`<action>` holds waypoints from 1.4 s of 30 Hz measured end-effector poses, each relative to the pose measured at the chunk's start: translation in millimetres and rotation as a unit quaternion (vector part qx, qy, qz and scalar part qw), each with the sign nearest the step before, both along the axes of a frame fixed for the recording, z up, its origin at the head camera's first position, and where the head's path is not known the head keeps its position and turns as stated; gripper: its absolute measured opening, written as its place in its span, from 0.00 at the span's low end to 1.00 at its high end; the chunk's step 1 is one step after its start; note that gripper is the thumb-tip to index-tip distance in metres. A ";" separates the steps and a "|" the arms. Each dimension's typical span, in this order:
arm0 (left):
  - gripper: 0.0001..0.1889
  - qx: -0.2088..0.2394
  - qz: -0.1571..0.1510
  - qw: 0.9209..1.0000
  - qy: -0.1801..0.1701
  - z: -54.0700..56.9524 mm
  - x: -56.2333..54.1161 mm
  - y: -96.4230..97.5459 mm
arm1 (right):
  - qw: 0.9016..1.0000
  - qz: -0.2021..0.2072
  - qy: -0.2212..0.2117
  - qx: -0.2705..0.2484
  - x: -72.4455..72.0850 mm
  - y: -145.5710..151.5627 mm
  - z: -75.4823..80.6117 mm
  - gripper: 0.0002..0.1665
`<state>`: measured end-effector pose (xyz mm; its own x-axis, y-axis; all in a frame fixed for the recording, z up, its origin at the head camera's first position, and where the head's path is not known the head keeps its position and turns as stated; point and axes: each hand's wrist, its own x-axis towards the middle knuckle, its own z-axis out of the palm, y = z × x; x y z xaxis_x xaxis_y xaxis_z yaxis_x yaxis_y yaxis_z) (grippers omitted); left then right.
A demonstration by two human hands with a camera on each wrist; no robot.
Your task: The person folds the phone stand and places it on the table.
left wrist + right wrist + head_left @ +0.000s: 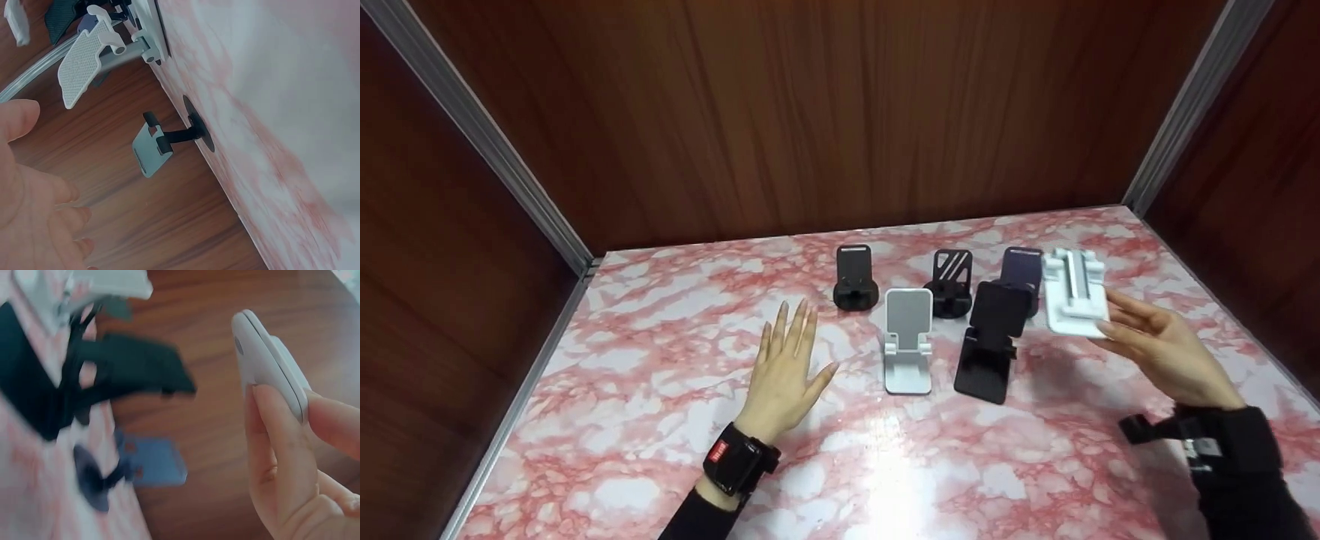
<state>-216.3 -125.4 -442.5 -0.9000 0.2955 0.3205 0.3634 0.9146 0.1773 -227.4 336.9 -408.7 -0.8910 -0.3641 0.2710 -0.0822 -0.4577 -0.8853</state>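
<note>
My right hand (pixel 1174 352) pinches a folded white phone stand (pixel 1076 292) between thumb and fingers, raised above the table at the right. In the right wrist view the same folded stand (pixel 273 363) shows edge-on. My left hand (pixel 784 375) holds nothing; its fingers are straight and spread, left of the stands. An unfolded white phone stand (pixel 907 322) with a grey pad stands nearest to it at the front. Beside that, a black phone stand (pixel 994 341) stands unfolded and turned at an angle.
Behind are a dark round-based phone stand (pixel 855 277), a black slotted one (pixel 951 285) and a purple one (pixel 1021 270), partly hidden by the black stand. Brown wood-grain panels (pixel 840 112) wall in the pink-and-white marbled table (pixel 660 375) at the back and sides.
</note>
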 end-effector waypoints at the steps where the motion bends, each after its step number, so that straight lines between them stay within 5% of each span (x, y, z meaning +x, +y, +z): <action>1: 0.40 0.000 0.001 1.000 0.000 0.0 0.3 -0.7 | 1.000 0.005 -0.004 0.003 0.1 6.3 -4.1 0.30; 10: 0.40 0.004 0.007 1.000 -0.010 2.1 3.9 -2.5 | 0.990 0.016 -0.075 0.119 -4.6 49.0 -41.0 0.30; 17: 0.40 0.004 0.006 1.000 -0.001 -0.3 5.3 -4.0 | 0.959 -0.002 -0.073 0.273 -16.5 60.0 -55.5 0.27; 23: 0.40 0.008 0.006 1.000 -0.001 -2.2 5.5 -5.1 | 0.916 -0.044 -0.039 0.398 -18.9 60.3 -57.8 0.34; 30: 0.40 0.016 0.004 1.000 -0.006 -1.9 4.8 -5.0 | 0.902 -0.040 -0.058 0.425 -19.4 57.8 -58.2 0.40; 42: 0.41 0.015 0.012 1.000 -0.006 -0.5 5.0 -2.0 | 0.803 -0.104 0.012 0.586 -18.8 38.8 -46.5 0.33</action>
